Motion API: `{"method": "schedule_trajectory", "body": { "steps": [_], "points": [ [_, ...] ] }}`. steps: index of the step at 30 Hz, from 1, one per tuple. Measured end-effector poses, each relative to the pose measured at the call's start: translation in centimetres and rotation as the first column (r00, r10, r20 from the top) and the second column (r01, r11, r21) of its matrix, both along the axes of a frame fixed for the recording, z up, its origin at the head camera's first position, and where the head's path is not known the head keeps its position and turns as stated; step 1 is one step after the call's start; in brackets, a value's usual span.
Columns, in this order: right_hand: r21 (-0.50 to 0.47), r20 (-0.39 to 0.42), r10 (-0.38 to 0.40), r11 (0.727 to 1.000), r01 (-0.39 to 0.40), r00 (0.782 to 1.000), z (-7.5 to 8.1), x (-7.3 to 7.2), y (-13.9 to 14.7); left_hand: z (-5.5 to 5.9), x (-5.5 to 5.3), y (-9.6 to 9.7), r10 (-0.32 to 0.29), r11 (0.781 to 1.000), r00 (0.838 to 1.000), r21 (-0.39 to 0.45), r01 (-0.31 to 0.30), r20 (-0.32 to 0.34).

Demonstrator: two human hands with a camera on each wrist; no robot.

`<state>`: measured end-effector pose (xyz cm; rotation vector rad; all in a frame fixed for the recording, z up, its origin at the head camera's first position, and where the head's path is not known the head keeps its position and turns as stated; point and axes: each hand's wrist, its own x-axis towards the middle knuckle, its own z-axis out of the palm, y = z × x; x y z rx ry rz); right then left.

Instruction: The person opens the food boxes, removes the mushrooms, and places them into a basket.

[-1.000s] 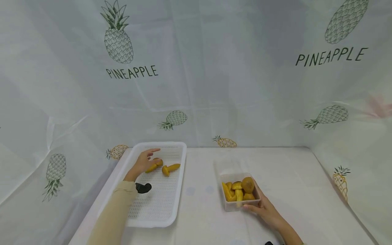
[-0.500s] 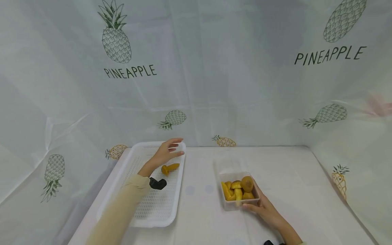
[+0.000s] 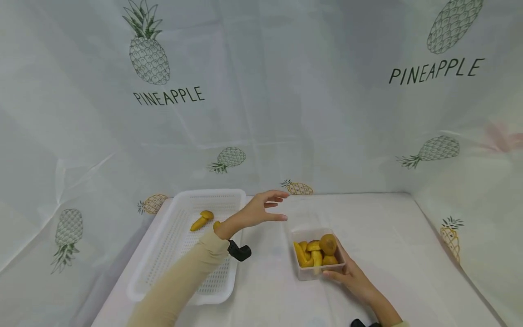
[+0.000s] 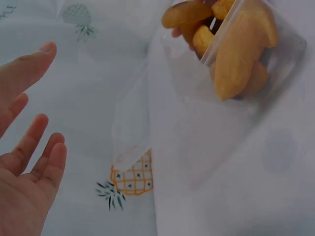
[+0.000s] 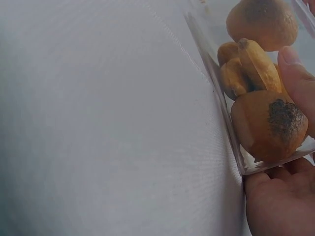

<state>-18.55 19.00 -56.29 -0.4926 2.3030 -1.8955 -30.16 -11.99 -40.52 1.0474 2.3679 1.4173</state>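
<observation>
My left hand (image 3: 259, 211) hovers over the table between the white basket and the clear plastic box, fingers spread and holding nothing. In the left wrist view, its thumb and fingers (image 4: 51, 167) stand apart. My right hand (image 3: 354, 278) grips the box (image 3: 308, 274) at its near right corner, thumb in front and fingers along the side. Several yellow mushrooms (image 3: 314, 246) fill the box, one with its round cap (image 3: 328, 244) up at the right. In the basket (image 3: 244, 194) lies a yellow mushroom (image 3: 202, 220); another (image 3: 216, 225) is mostly hidden behind my left wrist.
The box's see-through lid (image 4: 133, 123) stands open on its far side. A white cloth (image 3: 392, 245) covers the table. Behind it hangs a pale curtain (image 3: 318, 109) with pineapple prints. A black strap device (image 3: 239, 251) sits on my left wrist.
My left hand has moved right, from above the basket's mushrooms, past its rim, toward the box. It uncovers one mushroom, and its wrist covers the other. My right hand stays on the box.
</observation>
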Motion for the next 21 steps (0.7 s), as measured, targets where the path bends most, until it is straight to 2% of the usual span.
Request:
{"method": "schedule_trajectory", "body": {
  "steps": [8,15,21],
  "points": [
    [0.002,-0.01,-0.002,1.0,0.002,1.0,-0.1,-0.2,-0.1,-1.0,1.2,3.5,-0.083,0.996,0.996,-0.032,0.084,0.041],
    [0.019,0.01,-0.005,1.0,0.005,1.0,-0.3,-0.3,0.0,-3.5,1.7,6.2,-0.124,0.991,0.991,-0.039,0.125,0.046],
    [0.013,0.028,0.001,1.0,-0.001,1.0,0.0,-0.2,0.0,-4.7,2.6,8.3,-0.166,0.981,0.986,-0.095,0.167,0.016]
  ]
}}
